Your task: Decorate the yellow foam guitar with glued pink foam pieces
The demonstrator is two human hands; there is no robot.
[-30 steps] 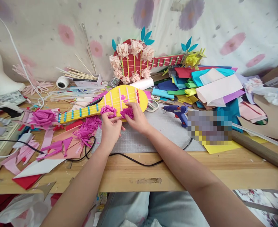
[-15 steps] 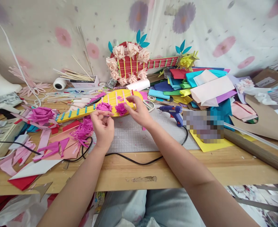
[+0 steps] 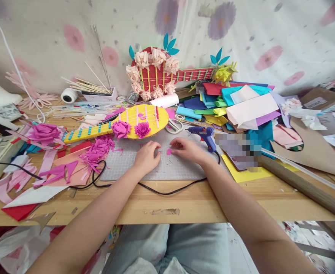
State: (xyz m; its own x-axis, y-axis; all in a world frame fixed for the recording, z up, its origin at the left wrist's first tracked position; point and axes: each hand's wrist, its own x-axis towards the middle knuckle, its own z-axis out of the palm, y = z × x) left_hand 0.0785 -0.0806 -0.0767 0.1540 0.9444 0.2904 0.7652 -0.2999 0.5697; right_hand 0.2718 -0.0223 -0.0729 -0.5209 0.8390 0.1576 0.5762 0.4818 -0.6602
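Two hands are down on the grey cutting mat (image 3: pixel 133 167), which I'll use as the anchor for everything else. Biggest thing near it is the yellow paper guitar (image 3: pixel 121 123) lying along the mat's far edge, neck running off to the left, with two magenta paper flowers (image 3: pixel 130 129) sitting on its body. Off the mat's far right corner there's a heap of coloured sheets (image 3: pixel 235 104), edges piled so I can't count them. A blurred patch just right of the mat hides whatever lies there. The blue glue gun (image 3: pixel 203 134) rests at the mat's far right edge, its black cord (image 3: pixel 161 190) looping along the near edge. Shredded magenta scraps (image 3: pixel 97 150) sit at the mat's left edge.

Left hand (image 3: pixel 146 156) rests on the mat mid-way, fingers curled under, so can't tell if it's pinching anything. Right hand (image 3: pixel 187 149) is just beside it, fingertips touching a tiny pink scrap (image 3: pixel 169 151) on the mat, loosely bent, not clamped on it.
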